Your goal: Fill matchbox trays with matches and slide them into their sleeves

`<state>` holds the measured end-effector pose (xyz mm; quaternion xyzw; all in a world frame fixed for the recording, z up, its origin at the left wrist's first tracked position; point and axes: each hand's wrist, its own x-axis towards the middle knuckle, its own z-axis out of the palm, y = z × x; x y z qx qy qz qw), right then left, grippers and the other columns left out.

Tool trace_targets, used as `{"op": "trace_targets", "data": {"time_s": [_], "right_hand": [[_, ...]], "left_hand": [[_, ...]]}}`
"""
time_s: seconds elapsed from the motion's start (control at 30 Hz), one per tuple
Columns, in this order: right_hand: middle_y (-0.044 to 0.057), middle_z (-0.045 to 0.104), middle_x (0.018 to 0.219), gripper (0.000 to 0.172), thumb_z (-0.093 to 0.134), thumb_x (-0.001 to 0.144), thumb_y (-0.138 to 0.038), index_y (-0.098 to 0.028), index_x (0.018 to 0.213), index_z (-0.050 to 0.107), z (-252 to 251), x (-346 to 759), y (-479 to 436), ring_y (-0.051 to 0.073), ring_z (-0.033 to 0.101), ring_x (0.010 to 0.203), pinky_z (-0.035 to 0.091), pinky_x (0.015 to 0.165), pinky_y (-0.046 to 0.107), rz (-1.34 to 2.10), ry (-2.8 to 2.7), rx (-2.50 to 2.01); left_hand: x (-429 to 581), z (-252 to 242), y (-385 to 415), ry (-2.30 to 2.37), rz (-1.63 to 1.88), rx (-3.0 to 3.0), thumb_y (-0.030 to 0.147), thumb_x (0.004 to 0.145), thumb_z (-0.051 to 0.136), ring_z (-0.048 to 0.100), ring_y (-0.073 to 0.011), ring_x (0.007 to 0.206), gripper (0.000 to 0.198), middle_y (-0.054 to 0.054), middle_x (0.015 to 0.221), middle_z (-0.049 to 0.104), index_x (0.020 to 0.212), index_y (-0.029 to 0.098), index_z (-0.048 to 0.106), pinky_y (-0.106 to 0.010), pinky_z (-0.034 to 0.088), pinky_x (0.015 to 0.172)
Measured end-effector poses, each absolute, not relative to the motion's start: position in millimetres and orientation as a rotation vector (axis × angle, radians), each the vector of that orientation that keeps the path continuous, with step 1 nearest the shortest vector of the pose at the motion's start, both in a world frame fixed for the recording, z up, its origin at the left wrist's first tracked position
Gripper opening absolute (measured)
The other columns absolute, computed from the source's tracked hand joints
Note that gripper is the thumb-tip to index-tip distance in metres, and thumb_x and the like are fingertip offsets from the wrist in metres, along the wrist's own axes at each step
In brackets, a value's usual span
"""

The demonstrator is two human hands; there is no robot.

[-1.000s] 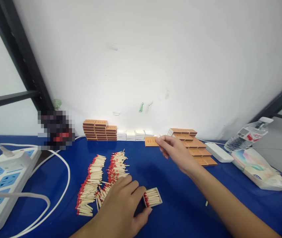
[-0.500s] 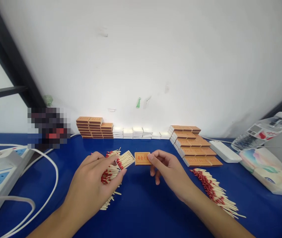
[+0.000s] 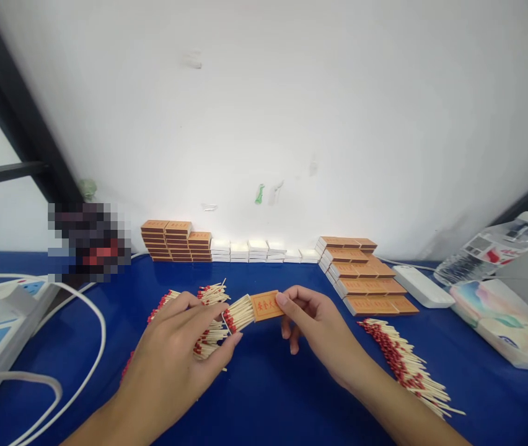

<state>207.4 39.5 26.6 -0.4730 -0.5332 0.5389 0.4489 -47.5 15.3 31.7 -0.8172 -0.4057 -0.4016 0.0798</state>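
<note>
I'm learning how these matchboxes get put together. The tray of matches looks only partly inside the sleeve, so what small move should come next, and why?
Probably push the tray the rest of the way into the sleeve. The left hand holds the tray's outer end, the right hand pinches the sleeve, and the red match heads remain outside.

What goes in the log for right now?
left hand: holds tray | right hand: holds sleeve | tray partly in sleeve
</note>
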Motion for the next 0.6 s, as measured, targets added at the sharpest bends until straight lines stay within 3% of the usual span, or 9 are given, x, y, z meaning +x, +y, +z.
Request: {"op": "trace_targets", "data": {"time_s": [0.27,0.6], "right_hand": [[0.003,0.073,0.073,0.056,0.084,0.081,-0.074,-0.02,0.084,0.07,32.9,204.7,37.8,0.016,0.068,0.058,0.062,0.053,0.03,1.351,-1.266,-1.108],[0.007,0.078,0.08,0.056,0.086,0.08,-0.073,-0.02,0.081,0.07,32.7,204.7,36.4,0.02,0.075,0.068,0.067,0.069,0.036,1.409,-1.19,-1.06]], "left_hand": [[-46.8,30.4,16.8,-1.212,-1.248,-2.528,0.03,0.099,0.075,0.068,-0.0206,0.086,0.021,-0.004,0.092,0.074,0.117,0.02,0.077,-0.034,0.06,0.077],[-49.4,31.2,20.0,-1.19,-1.302,-2.609,0.026,0.096,0.079,0.069,-0.0197,0.089,0.025,-0.002,0.097,0.078,0.121,0.023,0.077,-0.03,0.06,0.076]]}}
